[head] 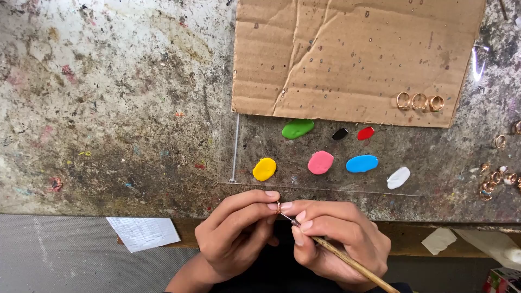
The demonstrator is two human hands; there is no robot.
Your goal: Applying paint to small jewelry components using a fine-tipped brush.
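A worn, grey table point(108, 108) fills most of the view, its surface mottled with old paint flecks and stains. Its front edge is brown wood. Below it lies a grey textured floor point(54, 255), with a scrap of white paper point(144, 233) overhanging the edge. The light is even and soft.

Ring point(278, 206) mostly hidden by fingers point(255, 205); brush point(347, 259) tip too small; handle cut off.

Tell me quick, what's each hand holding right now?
Left hand: closed, pinching a small ring at its fingertips.
Right hand: closed on a thin brush, tip at the ring.
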